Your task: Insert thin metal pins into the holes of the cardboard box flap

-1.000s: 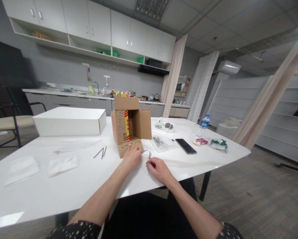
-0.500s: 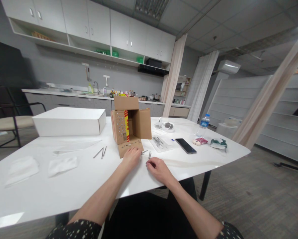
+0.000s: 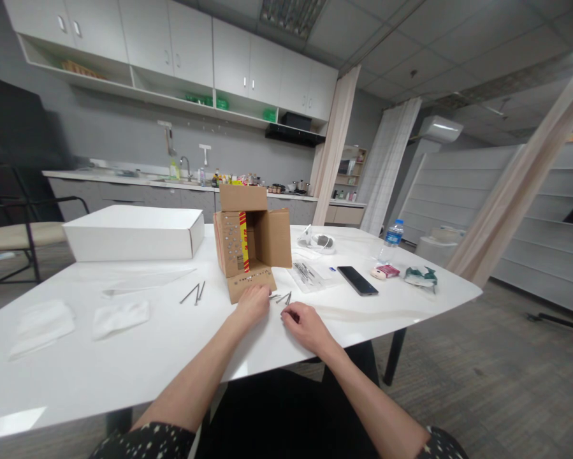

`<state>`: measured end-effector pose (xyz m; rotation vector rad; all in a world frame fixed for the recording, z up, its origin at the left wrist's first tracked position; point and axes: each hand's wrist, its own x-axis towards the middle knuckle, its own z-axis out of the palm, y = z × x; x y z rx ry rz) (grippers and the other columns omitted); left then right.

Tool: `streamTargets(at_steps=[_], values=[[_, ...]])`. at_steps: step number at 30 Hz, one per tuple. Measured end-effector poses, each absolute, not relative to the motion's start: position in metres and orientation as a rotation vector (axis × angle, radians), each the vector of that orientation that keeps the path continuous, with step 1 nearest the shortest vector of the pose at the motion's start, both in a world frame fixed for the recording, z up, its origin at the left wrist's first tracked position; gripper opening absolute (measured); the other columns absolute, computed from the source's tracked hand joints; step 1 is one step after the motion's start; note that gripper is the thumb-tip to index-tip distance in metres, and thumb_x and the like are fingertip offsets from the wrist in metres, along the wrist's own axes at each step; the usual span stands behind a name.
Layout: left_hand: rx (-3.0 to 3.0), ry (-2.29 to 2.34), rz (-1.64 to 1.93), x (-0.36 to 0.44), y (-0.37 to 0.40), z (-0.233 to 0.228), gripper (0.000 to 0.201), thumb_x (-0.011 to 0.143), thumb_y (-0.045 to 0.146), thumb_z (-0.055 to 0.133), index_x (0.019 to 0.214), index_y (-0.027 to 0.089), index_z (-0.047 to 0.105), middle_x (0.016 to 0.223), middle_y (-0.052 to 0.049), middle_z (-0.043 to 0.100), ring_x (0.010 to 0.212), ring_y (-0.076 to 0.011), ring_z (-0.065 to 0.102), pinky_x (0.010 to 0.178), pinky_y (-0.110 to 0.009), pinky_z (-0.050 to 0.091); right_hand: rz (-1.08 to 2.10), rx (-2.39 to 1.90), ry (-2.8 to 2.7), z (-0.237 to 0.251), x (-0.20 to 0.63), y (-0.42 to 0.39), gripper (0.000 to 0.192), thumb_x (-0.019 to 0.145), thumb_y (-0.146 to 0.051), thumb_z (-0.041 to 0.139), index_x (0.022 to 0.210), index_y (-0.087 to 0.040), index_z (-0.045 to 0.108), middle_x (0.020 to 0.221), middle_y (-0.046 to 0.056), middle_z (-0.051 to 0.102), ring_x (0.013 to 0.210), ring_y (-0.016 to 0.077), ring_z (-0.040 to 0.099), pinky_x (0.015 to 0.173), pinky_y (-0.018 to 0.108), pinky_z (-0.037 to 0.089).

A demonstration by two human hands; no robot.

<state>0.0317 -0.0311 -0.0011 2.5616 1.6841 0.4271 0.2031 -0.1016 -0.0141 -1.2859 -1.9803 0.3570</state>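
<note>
white and glossy, the counter (image 3: pixel 137 357) in front of us fills most of the view, with a kitchen wall of cabinets and a sink run behind it and curtains off to our right. near the middle stands a small cardboard box (image 3: pixel 250 245) tipped on its side with its flaps open toward us, and its lower flap, dotted with small holes or studs, lies flat on the counter. our left hand (image 3: pixel 253 301) rests palm down at the edge of that flap, fingers loosely curled, touching a small cluster of nails (image 3: pixel 281 297) just to its right; whether a nail is pinched under the fingers we cannot tell. our right hand (image 3: pixel 303 324) sits just beside the same nails, fingers drawn in narrow with the tips at the near end of the cluster, and again we cannot tell if it grips one. we judge the step in hand to be gathering or sorting these nails close to the box flap. any next move would call for a fine pinch on one thin shaft without scattering the others. a second few nails (image 3: pixel 194 293) lie well apart to the left. farther off are a white box (image 3: pixel 133 233), two folded cloths (image 3: pixel 78 320), a dark phone (image 3: pixel 357 280) and a water bottle (image 3: pixel 391 241).
</note>
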Motion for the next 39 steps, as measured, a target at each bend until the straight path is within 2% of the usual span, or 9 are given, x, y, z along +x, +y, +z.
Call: streamTargets(at_steps=[11,18,30,39], values=[[2.614,1.691,0.327,0.0325,-0.0328,0.0009,0.038,0.087,0.006,0.033,0.110,0.012,0.062,0.114,-0.017,0.064,0.108,-0.0282,0.059,0.093,-0.040,0.043,0.360,-1.283,-1.977,-0.0153,0.2027,-0.1000,0.016,0.086,-0.017,0.053,0.079,-0.017,0.067,0.078,0.003,0.067,0.071,0.0153,0.057,0.067,0.024,0.040],[2.643,1.622,0.356,0.0338,-0.0341,0.0041,0.038,0.086,0.005,0.037,0.114,0.013,0.061,0.117,-0.017,0.061,0.109,-0.0269,0.057,0.093,-0.038,0.042,0.371,-1.274,-1.971,-0.0124,0.2027,-0.1023,0.016,0.086,-0.017,0.053,0.080,-0.017,0.068,0.077,0.003,0.067,0.070,0.0153,0.057,0.067,0.025,0.040],[2.628,1.541,0.387,0.0345,-0.0359,0.0054,0.036,0.084,0.004,0.040,0.109,0.016,0.063,0.113,-0.014,0.061,0.107,-0.0251,0.057,0.093,-0.036,0.041,0.363,-1.259,-1.976,-0.0139,0.2034,-0.1012,0.017,0.086,-0.018,0.053,0.080,-0.018,0.069,0.078,0.003,0.068,0.070,0.0155,0.057,0.068,0.025,0.041],[2.661,1.635,0.220,0.0360,-0.0402,0.0076,0.036,0.089,0.009,0.032,0.114,0.009,0.059,0.118,-0.020,0.058,0.114,-0.0296,0.053,0.096,-0.041,0.040,0.351,-1.263,-1.981,-0.0165,0.2040,-0.1001,0.016,0.086,-0.017,0.053,0.080,-0.018,0.068,0.078,0.003,0.067,0.070,0.0151,0.057,0.067,0.024,0.040]])
